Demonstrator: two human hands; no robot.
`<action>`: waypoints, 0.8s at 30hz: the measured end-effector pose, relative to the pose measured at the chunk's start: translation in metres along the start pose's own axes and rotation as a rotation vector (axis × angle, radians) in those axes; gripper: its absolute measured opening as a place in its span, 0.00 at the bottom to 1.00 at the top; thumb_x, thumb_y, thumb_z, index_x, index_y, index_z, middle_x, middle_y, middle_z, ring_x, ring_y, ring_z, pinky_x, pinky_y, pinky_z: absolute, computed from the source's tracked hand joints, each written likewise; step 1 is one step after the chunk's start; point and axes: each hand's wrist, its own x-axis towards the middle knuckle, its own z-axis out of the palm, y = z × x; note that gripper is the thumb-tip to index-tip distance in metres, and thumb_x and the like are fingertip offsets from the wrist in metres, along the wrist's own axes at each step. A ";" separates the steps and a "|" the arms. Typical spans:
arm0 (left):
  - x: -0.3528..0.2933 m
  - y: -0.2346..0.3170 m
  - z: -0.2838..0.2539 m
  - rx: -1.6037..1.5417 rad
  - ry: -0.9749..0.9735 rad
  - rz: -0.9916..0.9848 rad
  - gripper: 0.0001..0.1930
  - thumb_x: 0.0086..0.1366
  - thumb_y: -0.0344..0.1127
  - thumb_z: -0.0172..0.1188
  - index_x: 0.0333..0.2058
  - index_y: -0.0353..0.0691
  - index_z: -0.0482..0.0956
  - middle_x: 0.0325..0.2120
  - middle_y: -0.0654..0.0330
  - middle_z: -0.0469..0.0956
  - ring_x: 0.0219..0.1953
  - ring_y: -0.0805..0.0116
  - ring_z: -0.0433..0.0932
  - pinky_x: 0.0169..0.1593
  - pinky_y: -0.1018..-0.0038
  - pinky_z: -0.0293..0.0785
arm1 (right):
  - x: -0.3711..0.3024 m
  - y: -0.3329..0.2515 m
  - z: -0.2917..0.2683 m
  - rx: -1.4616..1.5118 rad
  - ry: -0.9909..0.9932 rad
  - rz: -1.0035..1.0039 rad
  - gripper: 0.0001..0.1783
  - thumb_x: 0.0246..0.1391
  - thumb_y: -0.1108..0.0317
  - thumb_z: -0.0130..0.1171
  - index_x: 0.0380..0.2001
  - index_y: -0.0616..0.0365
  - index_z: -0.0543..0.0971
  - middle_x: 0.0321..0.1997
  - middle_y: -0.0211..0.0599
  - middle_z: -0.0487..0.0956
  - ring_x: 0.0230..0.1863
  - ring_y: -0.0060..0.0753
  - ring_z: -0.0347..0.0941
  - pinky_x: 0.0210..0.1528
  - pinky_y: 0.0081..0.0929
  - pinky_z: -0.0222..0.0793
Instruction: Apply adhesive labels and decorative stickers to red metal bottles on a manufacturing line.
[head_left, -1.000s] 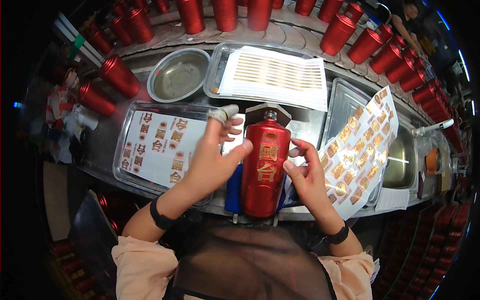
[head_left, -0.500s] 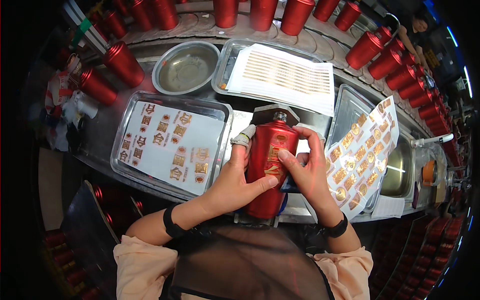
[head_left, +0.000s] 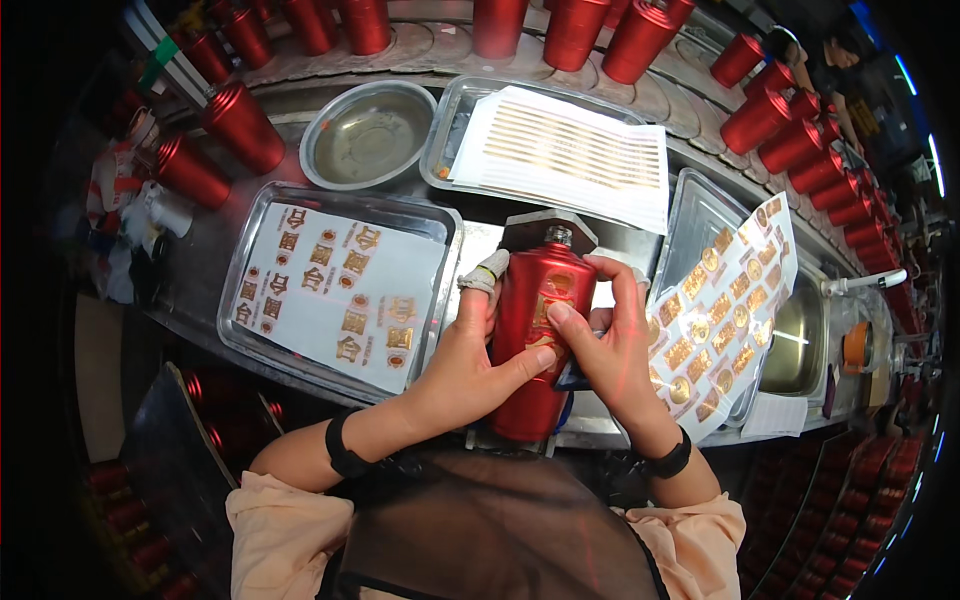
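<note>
A red metallic bottle (head_left: pixel 517 405) lies tilted back on a metal stand in front of me, its threaded neck pointing away. Gold lettering decals (head_left: pixel 555 284) run down its front. My left hand (head_left: pixel 455 350) is wrapped around the bottle's left side, with a pale finger cover on one finger and the thumb pressed low on the decals. My right hand (head_left: pixel 612 350) grips the right side, its thumb pressed on the middle of the decals. Under the right palm shows something dark blue that I cannot make out.
A tray with a gold decal sheet (head_left: pixel 330 335) lies at left, a metal bowl (head_left: pixel 368 135) behind it. Striped gold sheets (head_left: pixel 565 155) rest on a back tray. Another decal sheet (head_left: pixel 720 320) leans at right beside a basin (head_left: pixel 798 345). Red bottles (head_left: pixel 640 45) line a curved conveyor.
The bottles on the conveyor have shifted to the right. My hands stay around the bottle, with the right thumb moved slightly left over the decals.
</note>
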 end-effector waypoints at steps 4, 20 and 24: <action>0.000 0.000 0.000 0.002 -0.002 0.010 0.53 0.65 0.32 0.66 0.72 0.36 0.31 0.72 0.41 0.44 0.73 0.56 0.53 0.72 0.62 0.54 | 0.000 0.001 0.001 -0.005 0.010 -0.027 0.36 0.50 0.54 0.71 0.57 0.58 0.70 0.49 0.44 0.69 0.34 0.26 0.67 0.32 0.24 0.67; 0.021 -0.001 -0.013 -0.141 0.054 -0.052 0.43 0.68 0.29 0.61 0.71 0.37 0.39 0.69 0.41 0.54 0.70 0.59 0.60 0.68 0.66 0.65 | 0.021 0.004 0.004 0.199 -0.009 0.044 0.28 0.52 0.57 0.72 0.51 0.58 0.74 0.44 0.39 0.72 0.23 0.16 0.64 0.26 0.18 0.64; 0.022 -0.001 -0.006 -0.207 0.071 -0.043 0.41 0.70 0.27 0.59 0.71 0.37 0.41 0.68 0.42 0.58 0.68 0.61 0.63 0.65 0.68 0.68 | 0.021 -0.001 0.003 0.036 0.005 0.003 0.26 0.51 0.58 0.72 0.48 0.58 0.74 0.44 0.41 0.72 0.29 0.23 0.69 0.30 0.22 0.67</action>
